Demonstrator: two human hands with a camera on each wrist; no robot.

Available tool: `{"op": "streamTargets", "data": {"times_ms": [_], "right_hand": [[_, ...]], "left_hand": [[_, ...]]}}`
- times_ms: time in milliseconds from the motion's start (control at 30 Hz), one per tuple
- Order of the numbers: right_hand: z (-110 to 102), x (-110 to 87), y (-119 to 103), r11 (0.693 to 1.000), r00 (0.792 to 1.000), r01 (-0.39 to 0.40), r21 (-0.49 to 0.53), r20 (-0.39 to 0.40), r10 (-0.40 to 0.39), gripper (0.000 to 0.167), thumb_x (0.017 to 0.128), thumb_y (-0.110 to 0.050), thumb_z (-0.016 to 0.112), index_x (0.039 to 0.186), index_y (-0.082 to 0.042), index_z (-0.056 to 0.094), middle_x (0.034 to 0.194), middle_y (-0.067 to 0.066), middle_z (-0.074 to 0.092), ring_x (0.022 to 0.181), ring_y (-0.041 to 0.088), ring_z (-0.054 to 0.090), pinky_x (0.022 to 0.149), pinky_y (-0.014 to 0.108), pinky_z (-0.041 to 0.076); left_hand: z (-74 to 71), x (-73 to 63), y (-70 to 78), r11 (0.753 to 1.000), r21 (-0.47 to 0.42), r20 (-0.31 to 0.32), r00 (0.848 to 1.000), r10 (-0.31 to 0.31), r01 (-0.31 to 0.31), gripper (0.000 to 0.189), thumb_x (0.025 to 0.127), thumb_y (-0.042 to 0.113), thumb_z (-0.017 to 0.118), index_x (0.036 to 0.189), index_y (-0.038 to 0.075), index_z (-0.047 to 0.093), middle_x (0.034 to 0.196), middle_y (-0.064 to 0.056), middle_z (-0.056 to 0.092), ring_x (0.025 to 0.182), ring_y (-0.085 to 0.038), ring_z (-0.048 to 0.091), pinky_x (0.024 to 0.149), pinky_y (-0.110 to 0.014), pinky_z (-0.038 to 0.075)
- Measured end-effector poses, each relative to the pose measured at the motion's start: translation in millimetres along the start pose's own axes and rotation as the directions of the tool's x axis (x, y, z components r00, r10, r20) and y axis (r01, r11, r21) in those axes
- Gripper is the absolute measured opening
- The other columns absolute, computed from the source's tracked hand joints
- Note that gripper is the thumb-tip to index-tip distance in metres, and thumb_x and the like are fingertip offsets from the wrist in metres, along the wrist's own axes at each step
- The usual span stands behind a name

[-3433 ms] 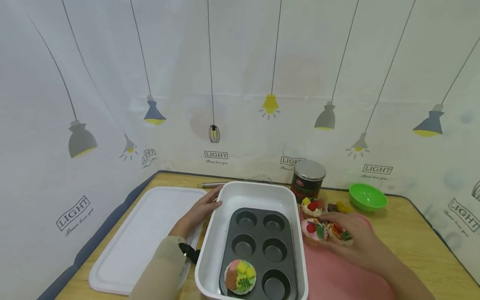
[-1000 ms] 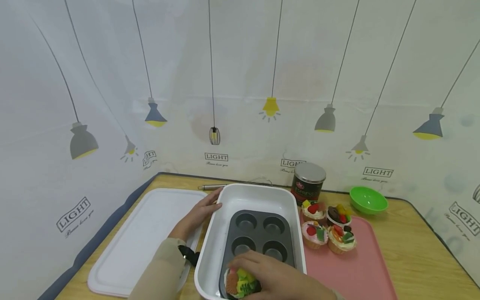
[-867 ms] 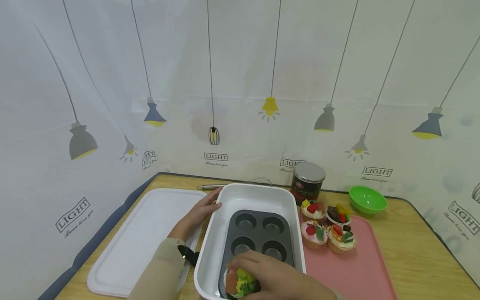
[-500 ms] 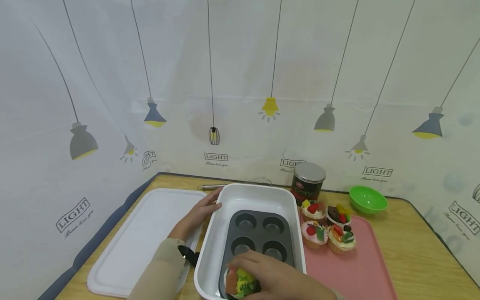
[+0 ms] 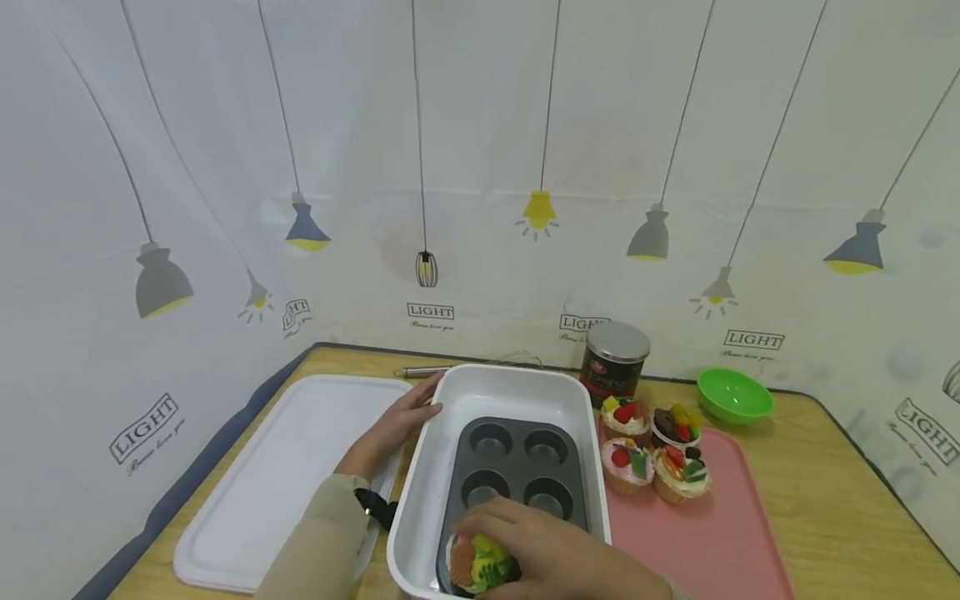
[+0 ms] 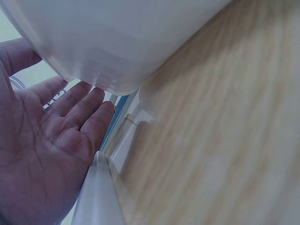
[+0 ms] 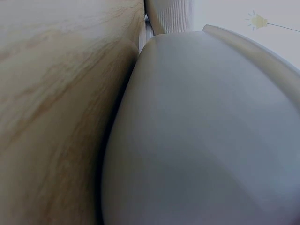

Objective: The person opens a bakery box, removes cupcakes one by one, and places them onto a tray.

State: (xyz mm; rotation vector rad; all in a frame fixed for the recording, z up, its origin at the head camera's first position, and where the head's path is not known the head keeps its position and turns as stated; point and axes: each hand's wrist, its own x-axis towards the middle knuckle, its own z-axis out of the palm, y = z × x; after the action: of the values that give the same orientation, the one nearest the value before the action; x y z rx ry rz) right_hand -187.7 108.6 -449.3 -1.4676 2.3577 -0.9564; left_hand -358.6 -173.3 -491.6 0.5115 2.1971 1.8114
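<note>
A deep white rectangular tub point(image 5: 411, 508) stands in the middle of the table, with a dark grey muffin tin point(image 5: 517, 462) inside it. In the tin's near left cup sits a cupcake point(image 5: 467, 565) topped with pink, brown, yellow and green pieces. My right hand point(image 5: 551, 546) curls round the cupcake from its right side and hides part of it. My left hand point(image 5: 397, 425) rests at the tub's left rim. In the left wrist view its fingers point(image 6: 77, 105) extend loosely along the outer wall. The right wrist view shows mostly the tub's outer wall point(image 7: 187, 122).
Several cupcakes point(image 5: 626, 465) cluster on a pink tray point(image 5: 697, 542) at right. Behind them stand an espresso tin point(image 5: 615, 362) and a green bowl point(image 5: 735, 396). A white board point(image 5: 292, 475) lies at left, a whisk point(image 5: 423, 371) behind the tub.
From the cupcakes on the pink tray, my right hand has moved left to the cupcake in the muffin tin. Over the last second it has held still. The left hand has stayed put.
</note>
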Motion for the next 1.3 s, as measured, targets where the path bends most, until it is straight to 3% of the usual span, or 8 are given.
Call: {"op": "streamTargets", "data": {"times_ms": [233,467,633,800,900,1033,1200,1300], "right_hand": [[-0.3,0.2,0.0,1.0,1.0,-0.01,0.023,0.006,0.009,0.061,0.094,-0.049,0.067,0.148,-0.033,0.043,0.141,-0.016,0.048,0.12,0.004,0.051,0.099,0.028,0.05],[-1.1,-0.5,-0.3,1.0,1.0,-0.02,0.024,0.007,0.02,0.062,0.094,-0.05,0.067,0.149,-0.034,0.042,0.141,-0.016,0.048,0.121,0.004,0.051,0.098,0.029,0.051],[-1.7,-0.5,-1.9,0.999,1.0,0.01,0.031,-0.017,-0.01,0.063,0.094,-0.047,0.068,0.149,-0.031,0.042,0.144,-0.015,0.047,0.123,0.005,0.05,0.1,0.029,0.049],[-7.5,-4.4,-7.2,0.999,0.994,0.047,0.007,-0.097,-0.046,0.062,0.093,-0.043,0.071,0.147,-0.031,0.043,0.144,-0.014,0.048,0.124,0.006,0.05,0.102,0.031,0.049],[-16.2,-11.0,-8.7,0.992,0.977,0.091,-0.092,-0.183,-0.107,0.064,0.09,-0.042,0.075,0.145,-0.029,0.045,0.14,-0.012,0.052,0.122,0.007,0.052,0.1,0.033,0.05],[-33.3,-25.3,-7.6,0.969,0.939,0.11,-0.22,-0.297,-0.174,0.067,0.085,-0.039,0.081,0.142,-0.021,0.05,0.136,-0.007,0.057,0.12,0.011,0.056,0.098,0.034,0.052],[-52.5,-56.1,-1.0,0.969,0.907,0.008,-0.249,-0.406,-0.112,0.069,0.081,-0.037,0.086,0.14,-0.019,0.053,0.131,-0.005,0.061,0.114,0.012,0.06,0.094,0.033,0.054],[-59.0,-77.7,7.0,0.982,0.875,-0.024,-0.19,-0.479,-0.071,0.07,0.078,-0.028,0.089,0.138,-0.016,0.055,0.131,0.0,0.062,0.111,0.012,0.062,0.091,0.028,0.054]], "left_hand": [[-2.0,1.6,-3.9,1.0,-0.003,0.022,1.0,0.019,-0.019,0.066,0.102,0.031,0.057,0.16,0.027,0.028,0.164,-0.004,0.029,0.145,-0.03,0.035,0.112,-0.05,0.038],[-1.5,1.2,-1.1,1.0,-0.014,0.016,1.0,0.011,-0.01,0.065,0.101,0.033,0.059,0.159,0.031,0.03,0.163,-0.001,0.031,0.145,-0.028,0.036,0.112,-0.051,0.037],[-1.3,2.2,-3.9,1.0,-0.017,0.024,0.999,0.022,-0.021,0.066,0.101,0.031,0.058,0.16,0.028,0.028,0.163,-0.004,0.03,0.144,-0.029,0.038,0.11,-0.048,0.04],[-1.7,2.3,-7.4,1.0,-0.019,0.029,0.999,0.022,-0.022,0.066,0.102,0.028,0.057,0.161,0.026,0.026,0.164,-0.005,0.028,0.144,-0.03,0.036,0.109,-0.046,0.041],[-1.5,2.1,-6.3,1.0,-0.014,0.024,1.0,0.015,-0.015,0.067,0.102,0.03,0.058,0.161,0.027,0.026,0.164,-0.003,0.028,0.145,-0.029,0.035,0.11,-0.048,0.04],[-1.2,0.7,-1.8,1.0,-0.006,0.002,1.0,0.01,-0.01,0.069,0.1,0.034,0.06,0.161,0.029,0.027,0.163,0.0,0.03,0.146,-0.027,0.034,0.112,-0.051,0.038],[-0.4,0.2,0.4,1.0,-0.002,0.008,1.0,0.019,-0.019,0.068,0.101,0.032,0.058,0.161,0.028,0.026,0.163,-0.001,0.03,0.147,-0.027,0.032,0.113,-0.052,0.035],[0.0,1.2,0.6,1.0,0.001,0.013,1.0,0.02,-0.02,0.067,0.102,0.03,0.057,0.161,0.028,0.026,0.164,-0.001,0.029,0.148,-0.028,0.031,0.114,-0.052,0.034]]}}
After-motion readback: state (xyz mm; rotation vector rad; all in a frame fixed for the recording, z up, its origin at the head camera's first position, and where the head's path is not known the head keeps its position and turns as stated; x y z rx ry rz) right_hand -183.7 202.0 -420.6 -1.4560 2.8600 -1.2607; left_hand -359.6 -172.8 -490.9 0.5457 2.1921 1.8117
